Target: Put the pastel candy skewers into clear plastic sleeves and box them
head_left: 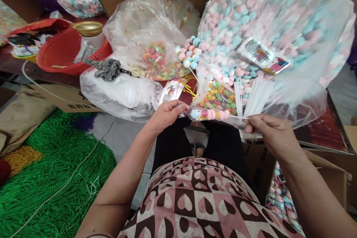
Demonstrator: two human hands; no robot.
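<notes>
"Left grip (169, 115) and right grip (269, 128) both busy — how far along?"

"I judge the candy skewer (214, 114) fully threaded and mostly inside its clear sleeve (192, 115); it spans between my grips at the near edge of the table (320, 131). Loaded skewers (191, 49) among the plastic bags (301, 11) look unsleeved, so those seem left."

"And how tight?"

"Both closed to a pinch — left on the sleeve's end, right on the bare stick (236, 116)."

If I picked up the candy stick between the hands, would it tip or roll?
The candy stick would probably tip toward its candy end, since the pieces bunch there on a thin white stick. Set down, it might roll a little, because the pieces look rounded.
</notes>
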